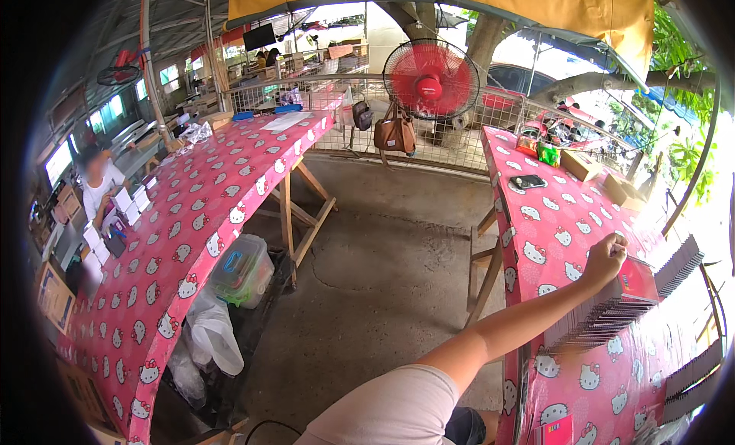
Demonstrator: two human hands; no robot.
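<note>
I see a bare concrete floor (383, 269) running between two long tables in pink cartoon-cat cloth: one table (191, 215) left of it, another (551, 215) right. Beyond the floor's far end a wire fence (337, 100) carries a red fan (431, 79). Yellow awning (459, 4) hangs above the fan; daylight and trees (674, 62) lie right of it.

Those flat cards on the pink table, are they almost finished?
Done: a long fanned row of dark cards lies along the pink table. In hand: the right hand rests on the red card atop it. Left: more stacks wait beyond; how many, I cannot tell.
</note>
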